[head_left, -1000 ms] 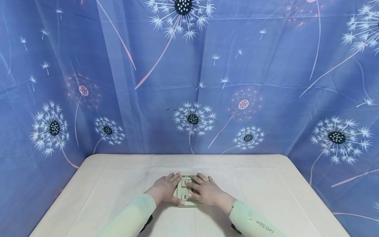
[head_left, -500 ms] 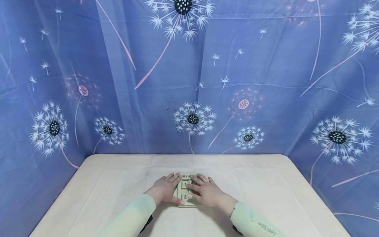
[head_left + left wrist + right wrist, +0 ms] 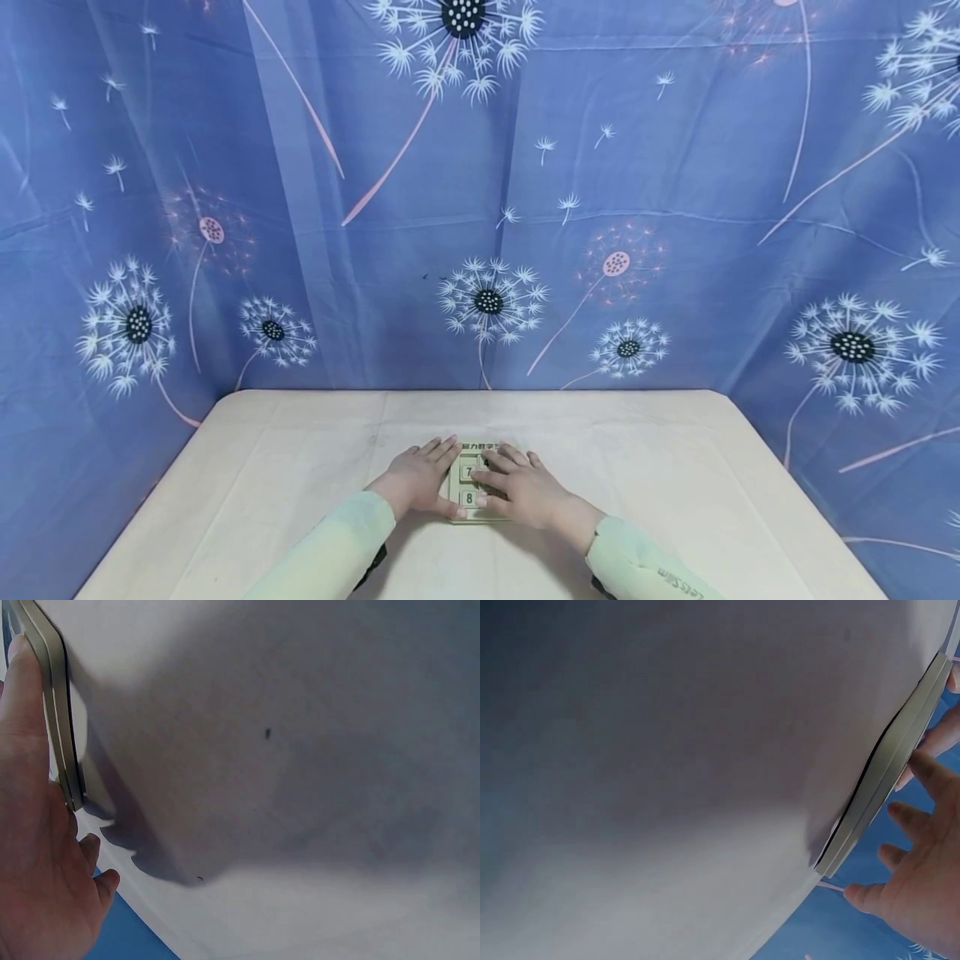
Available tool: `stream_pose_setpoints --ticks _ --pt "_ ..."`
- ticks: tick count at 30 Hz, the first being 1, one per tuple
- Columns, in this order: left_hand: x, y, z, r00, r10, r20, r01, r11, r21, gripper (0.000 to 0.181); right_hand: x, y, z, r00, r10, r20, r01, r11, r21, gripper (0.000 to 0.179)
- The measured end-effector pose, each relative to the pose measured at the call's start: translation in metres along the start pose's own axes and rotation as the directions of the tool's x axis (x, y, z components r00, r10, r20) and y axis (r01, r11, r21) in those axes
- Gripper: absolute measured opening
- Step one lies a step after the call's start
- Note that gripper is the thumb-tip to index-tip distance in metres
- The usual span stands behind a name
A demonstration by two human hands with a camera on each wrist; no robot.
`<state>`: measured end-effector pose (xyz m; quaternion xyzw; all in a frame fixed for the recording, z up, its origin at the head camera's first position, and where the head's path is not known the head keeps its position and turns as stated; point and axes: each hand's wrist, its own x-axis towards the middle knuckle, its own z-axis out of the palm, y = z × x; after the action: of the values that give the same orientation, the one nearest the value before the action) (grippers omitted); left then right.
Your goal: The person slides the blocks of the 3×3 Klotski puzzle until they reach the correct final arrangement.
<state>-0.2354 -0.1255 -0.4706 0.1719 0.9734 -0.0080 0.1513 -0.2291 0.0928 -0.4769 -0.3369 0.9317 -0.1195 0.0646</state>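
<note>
A pale green number sliding puzzle (image 3: 487,516) lies flat near the table's front. My left hand (image 3: 420,477) rests along its left side, fingers extended toward the far corner and thumb at the near one. From the right, my right hand (image 3: 528,490) reaches over the tiles with fingers spread, one fingertip touching tile 7 (image 3: 468,472). Tile 8 (image 3: 469,498) sits just nearer, and part of tile 4 (image 3: 486,462) shows. The right hand hides the remaining tiles. In the left wrist view, the left thumb (image 3: 22,690) lies against the puzzle's edge (image 3: 64,712).
A cream-covered table (image 3: 300,467) carries the puzzle. Behind it and at both sides hangs a blue dandelion-print cloth (image 3: 405,317). The far table edge (image 3: 480,391) meets this cloth.
Tile 7 has slid toward me, closer to tile 8. My right hand has shifted slightly nearer with it, uncovering more of the printed heading. The left hand has stayed in place.
</note>
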Motion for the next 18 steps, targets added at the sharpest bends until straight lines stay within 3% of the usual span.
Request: stream_pose_setpoints --ticks 18 --pt "-0.0008 0.0005 -0.001 1.0 0.0 0.007 0.0 1.0 0.003 0.108 -0.0044 -0.0007 0.0034 1.0 -0.005 -0.003 0.005 1.0 0.005 0.052"
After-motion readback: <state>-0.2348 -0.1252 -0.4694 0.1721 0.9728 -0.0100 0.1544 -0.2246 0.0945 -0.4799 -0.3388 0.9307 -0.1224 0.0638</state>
